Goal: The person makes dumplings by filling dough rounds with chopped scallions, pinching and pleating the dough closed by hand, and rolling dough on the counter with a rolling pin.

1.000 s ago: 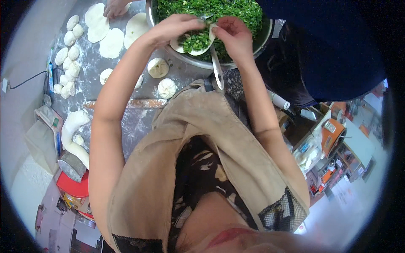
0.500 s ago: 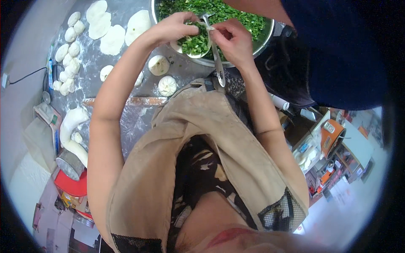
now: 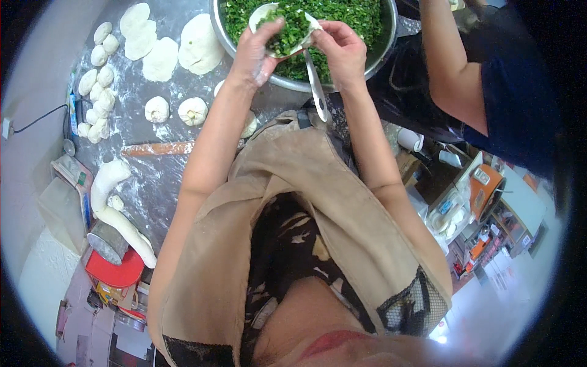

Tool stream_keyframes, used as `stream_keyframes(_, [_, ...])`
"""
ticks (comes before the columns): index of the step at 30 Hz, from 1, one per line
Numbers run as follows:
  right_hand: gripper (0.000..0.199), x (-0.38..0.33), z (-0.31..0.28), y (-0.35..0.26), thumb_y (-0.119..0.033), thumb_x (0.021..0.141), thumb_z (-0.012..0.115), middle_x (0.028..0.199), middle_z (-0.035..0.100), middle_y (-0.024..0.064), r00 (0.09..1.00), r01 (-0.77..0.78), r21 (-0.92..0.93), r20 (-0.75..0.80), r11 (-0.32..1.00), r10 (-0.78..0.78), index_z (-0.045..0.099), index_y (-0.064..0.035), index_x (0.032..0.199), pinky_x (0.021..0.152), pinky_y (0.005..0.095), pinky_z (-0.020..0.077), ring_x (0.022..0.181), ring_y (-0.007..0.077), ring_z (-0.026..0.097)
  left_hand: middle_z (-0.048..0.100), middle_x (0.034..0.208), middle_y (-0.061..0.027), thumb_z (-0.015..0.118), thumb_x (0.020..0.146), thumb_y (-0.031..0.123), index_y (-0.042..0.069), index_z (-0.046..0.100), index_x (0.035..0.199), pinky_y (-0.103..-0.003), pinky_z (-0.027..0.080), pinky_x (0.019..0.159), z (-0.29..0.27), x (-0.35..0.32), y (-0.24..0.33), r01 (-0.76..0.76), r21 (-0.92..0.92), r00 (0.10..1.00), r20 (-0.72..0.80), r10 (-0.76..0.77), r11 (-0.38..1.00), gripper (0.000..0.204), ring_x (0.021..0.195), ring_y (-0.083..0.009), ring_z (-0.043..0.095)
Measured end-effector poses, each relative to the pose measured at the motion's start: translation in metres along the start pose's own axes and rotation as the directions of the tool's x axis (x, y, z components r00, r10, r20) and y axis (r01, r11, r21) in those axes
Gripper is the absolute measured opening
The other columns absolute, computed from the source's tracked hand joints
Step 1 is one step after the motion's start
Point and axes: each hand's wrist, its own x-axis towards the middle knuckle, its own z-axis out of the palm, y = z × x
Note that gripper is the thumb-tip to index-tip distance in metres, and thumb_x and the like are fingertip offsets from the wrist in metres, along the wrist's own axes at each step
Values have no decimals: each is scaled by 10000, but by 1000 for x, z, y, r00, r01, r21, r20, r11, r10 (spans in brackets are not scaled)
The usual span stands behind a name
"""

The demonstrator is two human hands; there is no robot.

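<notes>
Over the near side of a big metal bowl (image 3: 219,27) of chopped greens, both my hands hold a round dough wrapper (image 3: 262,12) heaped with the same greens. My left hand (image 3: 252,56) cups it from the left, thumb resting on the filling. At its right edge, my right hand (image 3: 344,56) pinches the dough between thumb and fingers. Below the wrapper a metal spoon (image 3: 316,88) leans over the bowl's near rim, handle toward me; its head is hidden. Filled buns (image 3: 193,111) sit on the floured table, left of my left forearm, which partly covers others.
Flattened dough sheets (image 3: 202,46) and small dough pieces (image 3: 105,99) lie at the far left. A rolling pin (image 3: 156,149) lies nearer, with a dough rope (image 3: 125,223) beside a metal can (image 3: 107,240). Another person's arm (image 3: 449,58) is at the right, close to the bowl.
My left hand has turned and shifted, showing the wrapper more openly above the bowl. My left forearm moved right, uncovering buns. The other person's dark sleeve drew back to the right, baring an arm.
</notes>
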Motion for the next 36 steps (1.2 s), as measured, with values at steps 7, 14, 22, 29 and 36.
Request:
stream_keyframes(7, [129,2,0,-17,-151,726,684,900,572,69,924,363,-594,130,718,-359,694,-83,835,769,309,460,885,195,542,626,948,-65,626,786,-6,3,548,1051,-283,520,706,13,-4,3,-10,308,984,-165,64,951,276,823,-149,620])
stream_keyframes(14, [135,10,-3,-24,-176,686,703,837,563,67,926,373,-633,207,678,-317,685,-82,782,738,327,439,832,226,529,626,932,-58,602,760,-46,-6,565,1026,-287,509,703,4,3,-5,-64,247,992,-88,89,967,271,806,-144,612])
stream_keyframes(22, [111,11,1,-24,-120,724,707,797,586,24,940,340,-549,196,764,-278,692,-54,811,631,240,418,736,126,542,624,937,-56,590,759,-35,-5,577,1027,-279,520,718,4,-4,6,0,283,997,-69,20,959,270,814,-141,616])
stream_keyframes(29, [93,13,-6,-20,-84,759,687,782,558,10,874,486,-621,330,615,-357,674,-31,835,604,216,405,724,77,527,622,913,-43,599,761,-2,1,579,1005,-272,505,701,3,-1,8,65,331,998,-31,-58,941,245,797,-128,605])
stream_keyframes(36, [111,-2,6,-20,-132,693,679,726,558,45,946,323,-482,137,814,-294,651,-38,746,683,295,446,755,174,545,595,1010,-66,602,817,83,54,515,1131,-349,557,733,14,-11,15,85,199,996,-43,-78,976,327,885,-169,606])
